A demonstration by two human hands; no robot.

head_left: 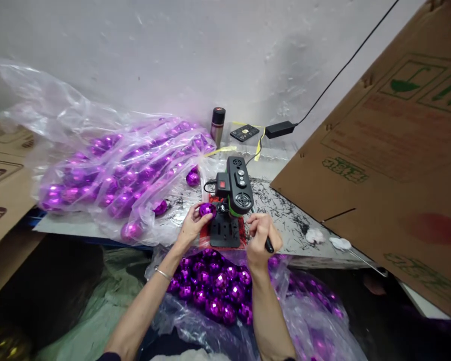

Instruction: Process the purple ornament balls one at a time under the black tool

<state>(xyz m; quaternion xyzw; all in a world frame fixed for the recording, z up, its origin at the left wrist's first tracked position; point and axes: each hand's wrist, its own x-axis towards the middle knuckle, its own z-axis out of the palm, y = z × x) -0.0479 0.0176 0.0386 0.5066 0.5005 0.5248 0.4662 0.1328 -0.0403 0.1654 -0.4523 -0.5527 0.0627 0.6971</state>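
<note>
Head view, the only one I have. My left hand grips a purple faceted ball in its fingertips, holding it against the left side of the small black bench machine, just above the machine's base plate. The ball sits up and to the right of the left palm, touching or nearly touching the machine head; I can't tell which.

My right hand is curled closed around a dark handle or lever whose end pokes out below the fist. It sits right of the base plate, level with the ball across the machine. The handle's long axis runs down and to the right, away from the machine.

Key relation: the ball is on the left flank of the machine, the left hand is the only one on it, and the right hand is a machine's width away on the other side.

Around it: a clear bag of purple balls lies on the table to the left. A second bag of faceted balls sits below the table edge between my forearms. A big cardboard sheet leans at the right. A flask and a power adapter stand at the back by the wall.
</note>
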